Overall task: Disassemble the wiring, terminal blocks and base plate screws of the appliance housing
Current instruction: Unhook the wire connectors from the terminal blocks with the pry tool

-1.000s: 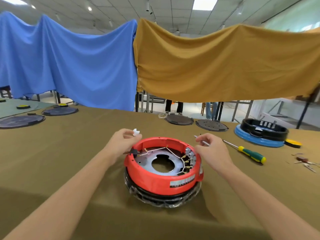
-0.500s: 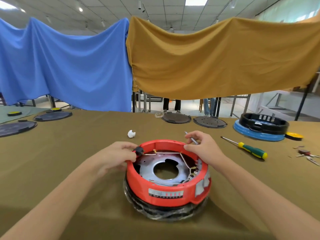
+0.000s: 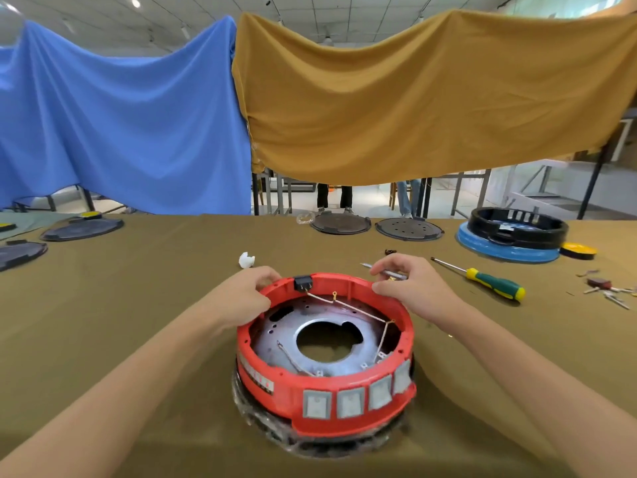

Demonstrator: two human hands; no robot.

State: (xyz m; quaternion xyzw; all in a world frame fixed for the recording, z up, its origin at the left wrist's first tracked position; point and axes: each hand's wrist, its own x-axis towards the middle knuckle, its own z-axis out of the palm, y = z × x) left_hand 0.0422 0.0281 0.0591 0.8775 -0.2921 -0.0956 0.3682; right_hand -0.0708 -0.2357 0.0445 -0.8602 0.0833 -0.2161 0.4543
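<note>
The round red appliance housing point(image 3: 348, 405) lies upside down on the olive table cloth, its grey buttons turned toward me. Inside are a metal base plate point(image 3: 275, 339) with a centre hole, loose wires point(image 3: 348, 307) and a black switch block point(image 3: 303, 283) on the far wall. My left hand point(image 3: 241, 298) grips the housing's far left rim. My right hand point(image 3: 410, 288) rests on the far right rim and pinches a thin silver tool point(image 3: 382, 270). The terminal blocks near the front wall are mostly hidden.
A white plastic piece point(image 3: 246, 260) lies beyond the housing. To the right lie a green-handled screwdriver point(image 3: 486, 279) and small removed parts point(image 3: 606, 288). At the back stand two dark discs point(image 3: 339, 224), a black-and-blue housing point(image 3: 513, 236) and a yellow cap point(image 3: 579, 250). People's legs show behind the table.
The white piece left my left hand and now lies on the cloth. Both hands turned the housing, so its buttons swung round to face me and the switch block moved to the far side.
</note>
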